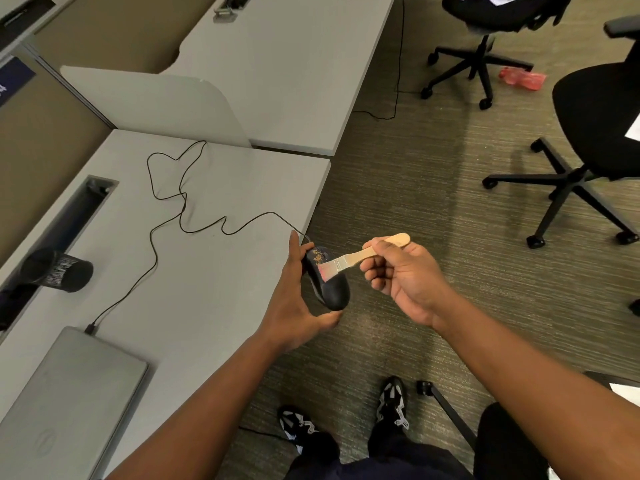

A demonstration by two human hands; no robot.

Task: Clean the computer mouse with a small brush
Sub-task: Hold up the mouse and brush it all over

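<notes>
Two bare hands work just past the near corner of the grey desk point(207, 289), above the carpet. The left hand point(294, 306) holds the black computer mouse point(329, 289) from its desk side, fingers curled round it: the thumb passes under the mouse's near end and the index finger reaches up beside its far end, where the cable point(180, 216) leaves it. The mouse is tilted, its top turned toward the right hand, with tan crumbs scattered on the far part, just beyond the bristles. The right hand point(405, 275) pinches the pale wooden handle of the small brush point(360, 256) between thumb and fingertips, the other fingers curled below; the handle's rounded end sticks out beyond the fingers on the far side. A metal ferrule joins the handle to pinkish bristles, which touch the middle of the mouse's top. From the left index fingertip the cable loops away across the desk to a closed grey laptop point(69, 410) lying well to the near left of the left hand. A black mesh pen cup point(59, 270) lies on its side farther left. Two black office chairs point(588, 150) stand on the carpet beyond the right hand.
</notes>
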